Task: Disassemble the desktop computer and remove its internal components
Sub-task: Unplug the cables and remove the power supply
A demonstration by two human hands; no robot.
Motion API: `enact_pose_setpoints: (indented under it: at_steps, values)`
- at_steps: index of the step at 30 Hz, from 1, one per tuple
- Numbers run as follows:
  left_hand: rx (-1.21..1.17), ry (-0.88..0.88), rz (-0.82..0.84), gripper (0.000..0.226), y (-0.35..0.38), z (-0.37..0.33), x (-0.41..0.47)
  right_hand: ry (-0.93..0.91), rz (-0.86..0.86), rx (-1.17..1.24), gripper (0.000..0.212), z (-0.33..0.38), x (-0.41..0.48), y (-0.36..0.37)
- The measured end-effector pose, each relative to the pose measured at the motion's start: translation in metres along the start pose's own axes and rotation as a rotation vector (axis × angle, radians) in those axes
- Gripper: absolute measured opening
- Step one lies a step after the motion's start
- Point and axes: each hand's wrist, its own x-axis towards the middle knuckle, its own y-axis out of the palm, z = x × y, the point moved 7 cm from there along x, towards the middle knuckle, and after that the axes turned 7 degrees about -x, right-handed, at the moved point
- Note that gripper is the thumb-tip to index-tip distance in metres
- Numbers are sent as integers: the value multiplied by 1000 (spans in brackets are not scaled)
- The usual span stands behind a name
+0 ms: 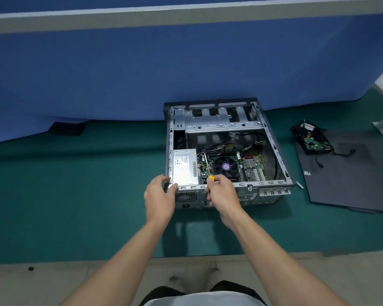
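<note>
Most of the yellow screwdriver (pixel 211 178) is buried in the right hand (pixel 222 191), fingers (pixel 219 180) curled tight, tip lost beside the power supply (pixel 184 166). Left hand (pixel 159 195) grips the near-left corner of the open computer case (pixel 274 149) on the green mat (pixel 75 195).

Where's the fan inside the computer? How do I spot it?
Find the open metal computer case lying on the green surface. Inside it, just right of the silver power supply box, the fan sits on the green circuit board. It is the only round black thing, with a purple sticker in its middle.
</note>
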Motion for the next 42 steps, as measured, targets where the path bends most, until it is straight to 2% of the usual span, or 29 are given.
enact_pose_setpoints:
  at_steps: [3,5,7,13,21,37,42]
  values:
    - [-206,-402,-129,23,-6,26,-4,-27,57,3,16,-2,-4,15]
    - [-437,-639,-86,31,3,42,-9,-26,83,11,16,-7,-10,25]
    - [-596,-742,22,34,11,46,-14,-9,99,43,18,-14,-17,35]
    - [-801,-779,267,48,29,44,-17,88,134,145,29,-39,-47,69]
    - [-851,-767,397,45,28,44,-11,269,147,389,32,-65,-74,110]
    - [-866,-713,380,44,26,48,-8,352,229,670,34,-65,-73,122]
    - [-875,-710,375,42,26,47,-8,421,314,808,35,-68,-72,127]
